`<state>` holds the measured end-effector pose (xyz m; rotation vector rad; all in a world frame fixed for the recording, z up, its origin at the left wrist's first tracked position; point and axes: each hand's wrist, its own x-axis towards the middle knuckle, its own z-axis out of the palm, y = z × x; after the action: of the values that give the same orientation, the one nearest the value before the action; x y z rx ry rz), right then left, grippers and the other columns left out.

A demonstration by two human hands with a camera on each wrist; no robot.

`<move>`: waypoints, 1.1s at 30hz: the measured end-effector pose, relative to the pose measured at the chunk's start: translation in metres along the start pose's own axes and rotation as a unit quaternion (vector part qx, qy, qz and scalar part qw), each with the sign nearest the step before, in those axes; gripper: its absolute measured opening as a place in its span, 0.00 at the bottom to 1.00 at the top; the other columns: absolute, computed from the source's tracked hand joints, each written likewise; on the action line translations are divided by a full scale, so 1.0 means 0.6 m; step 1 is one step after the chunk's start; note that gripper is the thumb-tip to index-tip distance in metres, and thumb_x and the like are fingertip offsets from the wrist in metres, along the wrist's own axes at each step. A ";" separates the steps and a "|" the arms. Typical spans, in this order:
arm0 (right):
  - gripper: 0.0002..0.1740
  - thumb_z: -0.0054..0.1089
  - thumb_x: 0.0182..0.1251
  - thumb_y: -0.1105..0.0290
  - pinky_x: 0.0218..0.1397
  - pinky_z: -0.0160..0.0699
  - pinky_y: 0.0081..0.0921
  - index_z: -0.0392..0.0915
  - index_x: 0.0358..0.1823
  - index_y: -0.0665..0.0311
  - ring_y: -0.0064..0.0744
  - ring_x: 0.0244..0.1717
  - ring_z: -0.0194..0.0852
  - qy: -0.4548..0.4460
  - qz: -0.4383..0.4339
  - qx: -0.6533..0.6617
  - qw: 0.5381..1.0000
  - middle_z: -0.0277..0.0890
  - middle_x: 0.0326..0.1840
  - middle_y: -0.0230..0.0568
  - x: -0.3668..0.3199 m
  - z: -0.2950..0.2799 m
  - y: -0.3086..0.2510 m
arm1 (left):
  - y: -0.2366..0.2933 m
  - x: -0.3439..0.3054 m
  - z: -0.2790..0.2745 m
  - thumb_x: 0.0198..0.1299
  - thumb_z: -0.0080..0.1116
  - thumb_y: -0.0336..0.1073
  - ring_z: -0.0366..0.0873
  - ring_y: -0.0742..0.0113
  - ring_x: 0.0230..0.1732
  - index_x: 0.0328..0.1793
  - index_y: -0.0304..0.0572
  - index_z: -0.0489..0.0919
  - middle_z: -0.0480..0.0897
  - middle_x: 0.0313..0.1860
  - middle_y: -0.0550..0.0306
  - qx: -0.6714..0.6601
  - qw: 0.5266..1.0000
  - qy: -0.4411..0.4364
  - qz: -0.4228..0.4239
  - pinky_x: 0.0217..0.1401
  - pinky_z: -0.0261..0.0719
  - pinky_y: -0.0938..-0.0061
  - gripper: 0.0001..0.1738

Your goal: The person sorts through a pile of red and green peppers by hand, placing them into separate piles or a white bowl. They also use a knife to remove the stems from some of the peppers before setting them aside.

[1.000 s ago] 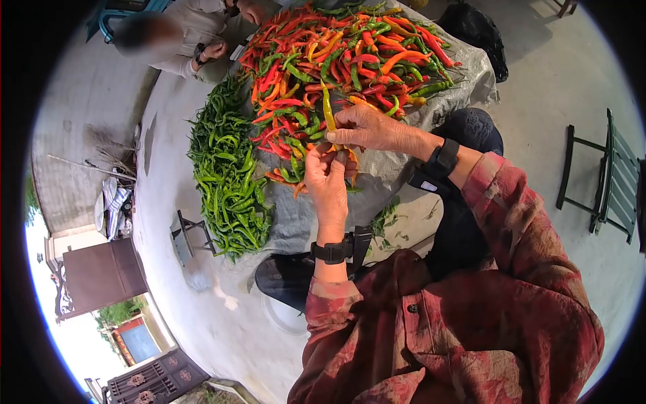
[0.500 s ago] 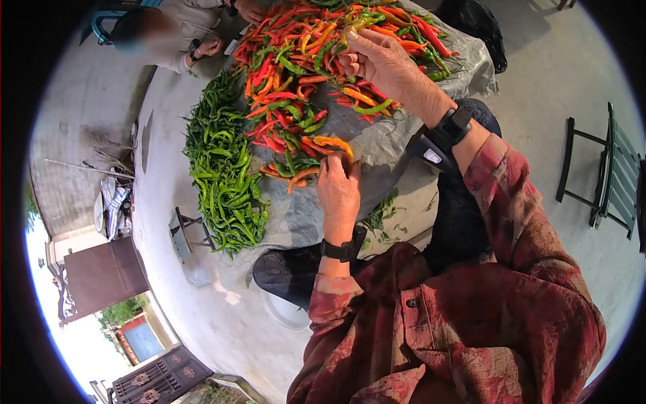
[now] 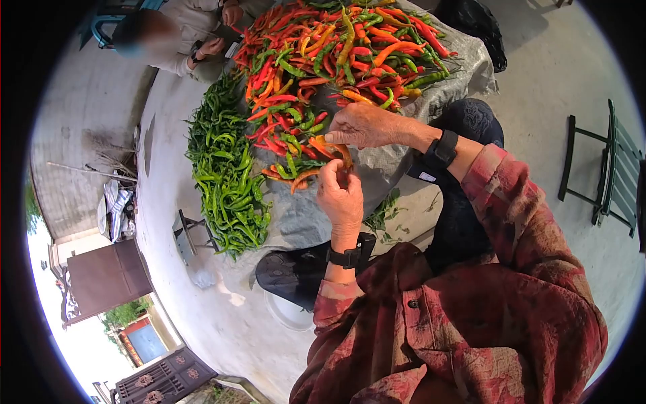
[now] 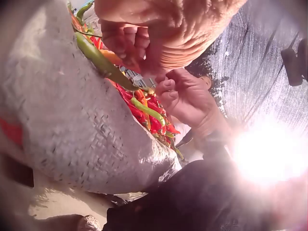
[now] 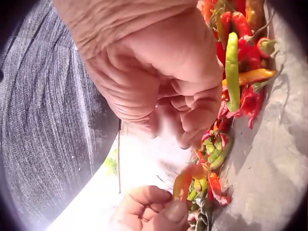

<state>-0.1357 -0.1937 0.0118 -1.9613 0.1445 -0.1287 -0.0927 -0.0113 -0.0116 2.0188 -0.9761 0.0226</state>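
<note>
My left hand [image 3: 340, 202] pinches an orange chili pepper [image 5: 183, 183] between thumb and fingers, low over the near edge of the pile. My right hand [image 3: 373, 126] is just beyond it, loosely curled, with its fingertips close to the held pepper. In the right wrist view its thumb and fingers stand apart with nothing visible between them. A heap of mixed red, orange and green chili peppers [image 3: 296, 40] lies in front of both hands. Across its top rests a long yellow-green chili pepper [image 3: 347, 37]. Left of the heap is a pile of green chili peppers [image 3: 232, 185].
A grey woven sheet [image 3: 377, 168] lies under the peppers. Another person's hands [image 3: 210, 47] are at the far left of the heap. A black bag [image 3: 474, 34] stands at the far right, a folding chair [image 3: 616, 168] on the right, and a small stool [image 3: 192, 232] on the left.
The yellow-green pepper went from my right hand onto the heap, and that hand came back toward me. My left hand took hold of the orange pepper at the near edge.
</note>
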 end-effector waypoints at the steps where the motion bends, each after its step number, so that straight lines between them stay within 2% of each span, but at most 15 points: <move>1: 0.23 0.56 0.67 0.55 0.29 0.76 0.26 0.77 0.42 0.73 0.27 0.29 0.78 -0.014 -0.004 -0.018 1.000 0.78 0.27 0.40 0.003 0.009 0.001 | 0.001 -0.004 0.001 0.49 0.59 0.22 0.79 0.61 0.30 0.42 0.39 0.73 0.80 0.33 0.54 0.042 0.998 -0.007 0.052 0.34 0.76 0.69 0.14; 2: 0.23 0.56 0.67 0.55 0.29 0.76 0.26 0.77 0.42 0.73 0.27 0.29 0.78 -0.015 -0.005 -0.020 1.000 0.78 0.27 0.40 0.010 0.017 0.012 | 0.004 -0.005 0.002 0.48 0.59 0.22 0.79 0.58 0.30 0.42 0.38 0.73 0.79 0.34 0.52 0.083 0.991 -0.013 0.104 0.34 0.76 0.67 0.14; 4: 0.22 0.61 0.64 0.58 0.33 0.76 0.27 0.78 0.43 0.74 0.29 0.30 0.78 -0.006 -0.048 -0.074 0.996 0.79 0.29 0.40 0.018 0.023 0.015 | 0.015 -0.008 -0.001 0.51 0.61 0.24 0.78 0.61 0.29 0.43 0.39 0.73 0.78 0.35 0.53 0.061 0.991 -0.027 0.114 0.34 0.76 0.68 0.13; 6: 0.21 0.63 0.62 0.60 0.34 0.75 0.26 0.77 0.46 0.73 0.26 0.31 0.78 -0.003 -0.012 -0.008 1.000 0.79 0.29 0.39 0.011 0.015 0.013 | 0.018 -0.011 -0.004 0.56 0.61 0.30 0.77 0.64 0.29 0.43 0.39 0.74 0.77 0.32 0.53 -0.045 0.995 -0.073 0.050 0.33 0.75 0.70 0.11; 7: 0.22 0.63 0.62 0.61 0.34 0.74 0.26 0.76 0.48 0.73 0.25 0.30 0.77 -0.001 -0.005 0.003 1.000 0.79 0.29 0.38 0.007 0.008 0.006 | 0.016 -0.009 -0.007 0.62 0.59 0.36 0.76 0.68 0.28 0.42 0.38 0.74 0.77 0.30 0.56 -0.062 0.996 -0.051 0.041 0.32 0.74 0.74 0.10; 8: 0.22 0.62 0.62 0.61 0.33 0.74 0.25 0.75 0.49 0.73 0.24 0.29 0.76 0.000 0.003 0.016 1.000 0.78 0.29 0.37 0.003 0.003 -0.001 | 0.011 -0.004 -0.009 0.62 0.59 0.36 0.76 0.68 0.28 0.42 0.38 0.74 0.77 0.30 0.56 -0.062 0.996 -0.050 0.038 0.32 0.74 0.74 0.10; 11: 0.22 0.62 0.62 0.62 0.33 0.73 0.24 0.75 0.50 0.73 0.21 0.26 0.73 -0.019 0.004 0.048 0.999 0.77 0.25 0.34 -0.007 -0.005 -0.006 | 0.003 0.026 -0.026 0.67 0.52 0.40 0.72 0.75 0.25 0.45 0.37 0.73 0.76 0.32 0.61 -0.150 0.984 0.032 -0.086 0.29 0.72 0.80 0.12; 16: 0.21 0.61 0.62 0.63 0.33 0.72 0.24 0.75 0.49 0.72 0.21 0.25 0.73 -0.052 -0.002 0.090 0.995 0.75 0.23 0.33 -0.015 -0.006 -0.008 | -0.018 0.080 -0.032 0.67 0.51 0.42 0.74 0.75 0.25 0.52 0.36 0.70 0.75 0.31 0.60 -0.197 0.964 0.014 -0.176 0.24 0.72 0.81 0.17; 18: 0.20 0.59 0.62 0.65 0.33 0.72 0.24 0.75 0.50 0.72 0.21 0.24 0.71 -0.066 -0.009 0.115 0.991 0.75 0.21 0.32 -0.016 -0.004 -0.005 | -0.030 0.101 -0.030 0.67 0.52 0.44 0.73 0.77 0.25 0.58 0.35 0.68 0.76 0.34 0.58 -0.205 0.948 -0.040 -0.239 0.21 0.73 0.81 0.22; 19: 0.20 0.59 0.62 0.65 0.33 0.72 0.24 0.75 0.50 0.72 0.21 0.24 0.71 -0.063 -0.008 0.115 0.991 0.75 0.21 0.32 -0.015 -0.004 -0.003 | -0.027 0.109 -0.026 0.65 0.54 0.41 0.73 0.77 0.25 0.55 0.35 0.70 0.77 0.35 0.57 -0.210 0.945 -0.034 -0.250 0.20 0.72 0.82 0.19; 22: 0.19 0.59 0.60 0.68 0.32 0.71 0.25 0.74 0.50 0.72 0.22 0.23 0.70 -0.084 -0.021 0.045 0.995 0.74 0.20 0.33 -0.015 -0.013 -0.004 | -0.051 0.127 -0.022 0.64 0.55 0.36 0.73 0.77 0.27 0.50 0.35 0.73 0.78 0.34 0.58 -0.245 0.928 -0.068 -0.271 0.21 0.71 0.83 0.13; 23: 0.19 0.59 0.59 0.68 0.32 0.70 0.25 0.74 0.50 0.72 0.23 0.23 0.70 -0.093 -0.022 0.042 0.995 0.74 0.20 0.33 -0.017 -0.018 -0.007 | -0.071 0.129 -0.009 0.63 0.56 0.32 0.74 0.78 0.29 0.44 0.35 0.75 0.79 0.32 0.60 -0.264 0.935 -0.036 -0.233 0.24 0.70 0.84 0.08; 28: 0.17 0.60 0.58 0.68 0.27 0.66 0.22 0.75 0.46 0.72 0.18 0.22 0.68 -0.095 0.008 0.091 0.991 0.74 0.20 0.31 -0.026 -0.044 -0.011 | -0.048 0.125 -0.008 0.63 0.57 0.34 0.73 0.80 0.30 0.40 0.35 0.76 0.80 0.30 0.61 -0.189 0.960 -0.035 -0.202 0.30 0.72 0.83 0.08; 30: 0.16 0.59 0.58 0.69 0.27 0.66 0.21 0.75 0.45 0.71 0.17 0.23 0.68 -0.099 0.002 0.082 0.992 0.74 0.20 0.31 -0.032 -0.062 -0.016 | -0.067 0.128 -0.005 0.64 0.56 0.36 0.74 0.77 0.19 0.41 0.39 0.75 0.80 0.28 0.61 -0.194 0.970 -0.009 -0.145 0.18 0.68 0.85 0.08; 33: 0.18 0.59 0.58 0.68 0.28 0.66 0.20 0.76 0.47 0.71 0.17 0.23 0.69 -0.126 -0.005 0.084 0.988 0.74 0.21 0.31 -0.041 -0.077 -0.016 | -0.068 0.125 -0.009 0.63 0.57 0.36 0.73 0.77 0.18 0.40 0.39 0.75 0.79 0.26 0.61 -0.206 0.959 0.009 -0.195 0.17 0.69 0.84 0.08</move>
<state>-0.1669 -0.2283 0.0377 -1.7927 -0.0403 0.0982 -0.0126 -0.0416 -0.0101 1.7801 -0.5034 -0.3481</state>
